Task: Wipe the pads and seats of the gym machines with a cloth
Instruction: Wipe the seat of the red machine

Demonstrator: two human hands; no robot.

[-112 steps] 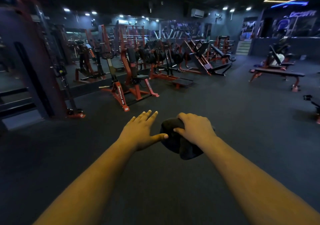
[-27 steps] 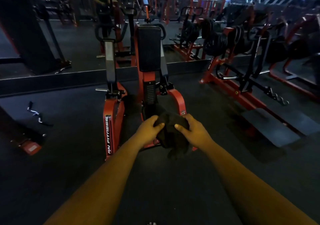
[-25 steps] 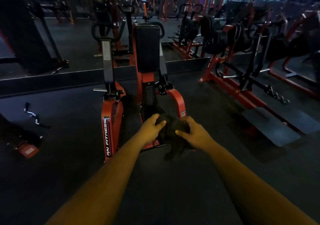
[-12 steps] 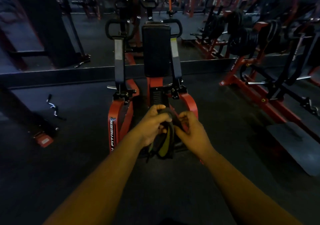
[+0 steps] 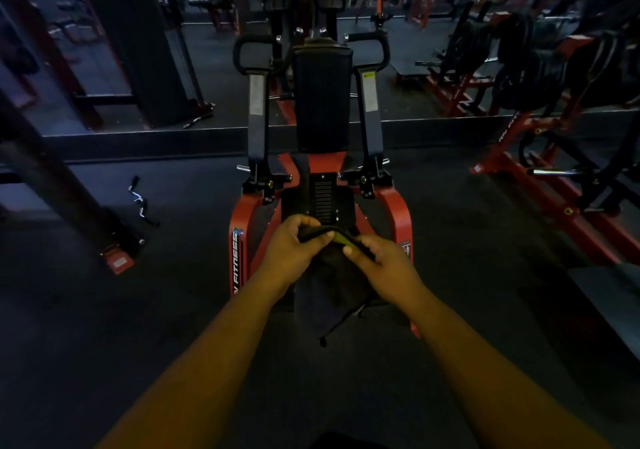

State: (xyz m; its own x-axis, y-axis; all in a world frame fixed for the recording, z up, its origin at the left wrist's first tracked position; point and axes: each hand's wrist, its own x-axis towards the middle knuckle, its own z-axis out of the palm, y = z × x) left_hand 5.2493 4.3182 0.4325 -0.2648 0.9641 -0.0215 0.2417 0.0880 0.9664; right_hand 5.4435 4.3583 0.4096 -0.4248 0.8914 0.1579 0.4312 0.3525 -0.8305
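Observation:
A dark cloth [image 5: 337,275] with a yellow-green edge hangs between my hands. My left hand [image 5: 290,254] grips its top left edge, and my right hand [image 5: 381,267] pinches the top right edge. Straight ahead stands a red-framed gym machine [image 5: 242,241] with a tall upright black back pad [image 5: 323,99]. Black handle arms rise on either side of the pad. The machine's seat lies behind the cloth and my hands, mostly hidden.
A mirror wall runs behind the machine. A dark slanted post with a red foot [image 5: 116,261] stands at the left, and a cable handle [image 5: 140,199] lies on the floor near it. More red machines with weight plates [image 5: 554,158] stand at the right.
I have come closer, so the machine is larger and centred. My hands have spread the cloth's top edge apart, and it hangs lower between them.

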